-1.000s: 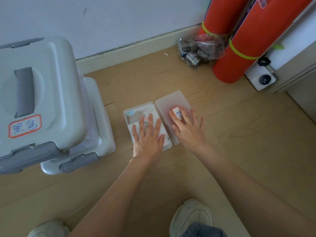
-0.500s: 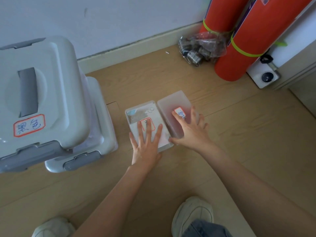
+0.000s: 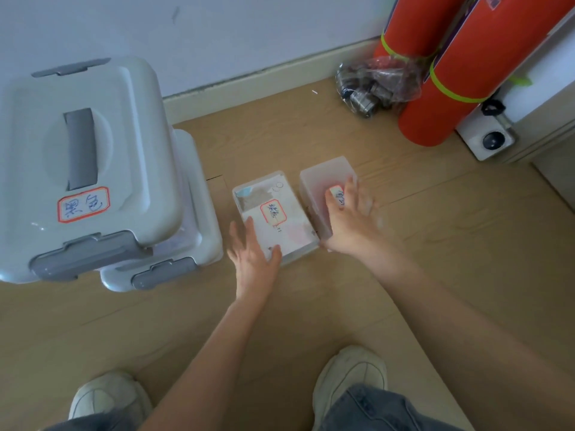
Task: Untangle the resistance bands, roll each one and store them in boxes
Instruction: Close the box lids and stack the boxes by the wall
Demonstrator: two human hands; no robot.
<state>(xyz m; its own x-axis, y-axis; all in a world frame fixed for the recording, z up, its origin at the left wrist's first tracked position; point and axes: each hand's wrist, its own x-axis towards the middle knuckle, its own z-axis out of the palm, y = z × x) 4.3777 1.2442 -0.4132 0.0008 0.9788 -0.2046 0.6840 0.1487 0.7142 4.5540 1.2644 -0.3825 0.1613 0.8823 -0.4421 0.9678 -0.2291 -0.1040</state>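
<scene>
Two small translucent lidded boxes lie side by side on the wooden floor. The left box [image 3: 280,194] carries a red-bordered label and shows pale shapes through its lid. The right box [image 3: 323,175] is frosted, also labelled. My left hand [image 3: 253,259] lies with straight fingers at the near left corner of the left box, thumb at its front edge. My right hand [image 3: 350,222] rests flat with spread fingers on the right box's lid, partly covering its label. No resistance band is plainly visible.
Two stacked grey storage bins [image 3: 93,169] with latches stand at the left. Orange rolled mats [image 3: 451,73] lean in the far right corner beside a plastic bag of metal parts [image 3: 373,85]. A white device [image 3: 488,141] sits by the wall. My shoes [image 3: 351,374] are near.
My left hand has slid back off the left box's lid to its near left corner, uncovering the label. The right hand has stayed on the right box, shifting slightly.
</scene>
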